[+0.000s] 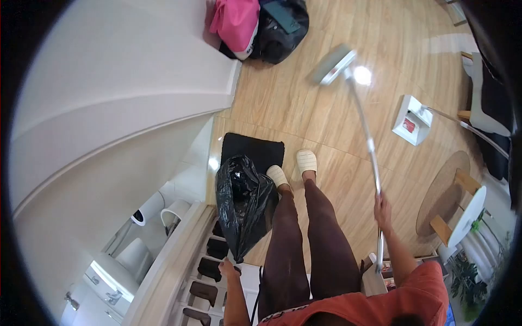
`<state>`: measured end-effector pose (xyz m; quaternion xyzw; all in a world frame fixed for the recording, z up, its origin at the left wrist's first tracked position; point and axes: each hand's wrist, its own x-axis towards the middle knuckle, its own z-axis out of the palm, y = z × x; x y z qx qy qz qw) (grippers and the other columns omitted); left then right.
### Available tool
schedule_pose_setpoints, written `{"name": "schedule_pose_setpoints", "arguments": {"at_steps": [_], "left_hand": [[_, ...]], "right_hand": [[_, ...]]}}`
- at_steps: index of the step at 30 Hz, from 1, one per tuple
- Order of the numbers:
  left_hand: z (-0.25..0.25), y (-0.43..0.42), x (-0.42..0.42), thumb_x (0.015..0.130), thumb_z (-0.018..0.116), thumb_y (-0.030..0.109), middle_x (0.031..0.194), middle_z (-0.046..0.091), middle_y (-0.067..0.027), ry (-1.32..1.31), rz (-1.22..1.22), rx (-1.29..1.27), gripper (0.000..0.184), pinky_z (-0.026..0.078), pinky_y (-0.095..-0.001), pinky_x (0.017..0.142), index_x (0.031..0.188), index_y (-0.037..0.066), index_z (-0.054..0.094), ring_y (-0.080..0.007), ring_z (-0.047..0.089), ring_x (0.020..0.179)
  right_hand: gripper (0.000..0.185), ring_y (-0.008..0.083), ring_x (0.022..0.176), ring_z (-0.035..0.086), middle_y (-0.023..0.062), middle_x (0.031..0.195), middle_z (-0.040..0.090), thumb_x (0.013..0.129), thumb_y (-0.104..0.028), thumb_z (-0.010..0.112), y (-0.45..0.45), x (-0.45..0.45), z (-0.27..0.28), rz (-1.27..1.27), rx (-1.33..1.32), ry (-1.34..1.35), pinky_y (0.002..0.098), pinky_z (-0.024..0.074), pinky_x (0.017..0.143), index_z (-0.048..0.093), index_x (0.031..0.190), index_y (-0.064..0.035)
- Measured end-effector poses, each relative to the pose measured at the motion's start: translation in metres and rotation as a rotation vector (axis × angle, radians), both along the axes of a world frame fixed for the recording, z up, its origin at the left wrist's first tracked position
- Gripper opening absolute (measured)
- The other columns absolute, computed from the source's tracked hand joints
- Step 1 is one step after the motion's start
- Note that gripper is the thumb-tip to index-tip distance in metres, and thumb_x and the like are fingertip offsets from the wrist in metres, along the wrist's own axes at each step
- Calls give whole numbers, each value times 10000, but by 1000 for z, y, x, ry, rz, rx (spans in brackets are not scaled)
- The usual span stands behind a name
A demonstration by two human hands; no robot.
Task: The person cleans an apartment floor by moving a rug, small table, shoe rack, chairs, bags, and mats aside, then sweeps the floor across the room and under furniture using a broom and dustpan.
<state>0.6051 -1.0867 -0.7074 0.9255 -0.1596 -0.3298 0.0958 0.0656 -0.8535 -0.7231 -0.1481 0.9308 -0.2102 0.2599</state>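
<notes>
Our right hand (383, 211) grips the broom (362, 117), its head at the upper middle. Our left hand (228, 267) is by the black bag (242, 204); we can't tell if it holds it. The dustpan (411, 122) is at right, near a round mat (443, 193). Bags (283, 32) sit up top on the shiny wood-look floor (331, 119), beside a white wall (136, 49).

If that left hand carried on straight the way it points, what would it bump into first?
Ahead of the left hand is probably the black plastic bag, whose narrow end appears close by. Depth and any contact are unclear.
</notes>
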Motion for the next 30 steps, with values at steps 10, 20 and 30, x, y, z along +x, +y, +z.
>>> {"name": "schedule_pose_setpoints", "arguments": {"at_steps": [10, 20, 30], "left_hand": [[29, -74, -125, 744, 569, 1, 735, 612, -106, -119, -835, -491, 123, 489, -257, 605, 850, -46, 609, -147, 582, 665], [59, -110, -250, 692, 638, 48, 632, 602, -131, 91, -839, -36, 112, 474, -294, 510, 748, -45, 608, -200, 595, 558], [13, -257, -486, 683, 567, 56, 899, 549, -160, 54, -1699, -747, 261, 378, -400, 810, 941, 13, 562, -326, 490, 887]], "right_hand": [[408, 372, 723, 576, 207, 796, 589, 853, -257, 426, -102, 0, 37, 460, 170, -351, 452, 444, 639, 398, 1260, -240], [388, 365, 791, 569, 212, 872, 586, 845, -203, 465, 50, -73, 101, -97, 259, -168, 435, 439, 677, 451, 1232, -198], [372, 382, 704, 569, 270, 759, 558, 866, -197, 475, -63, -83, 145, -148, 208, -201, 396, 428, 572, 450, 1238, -202]]}}
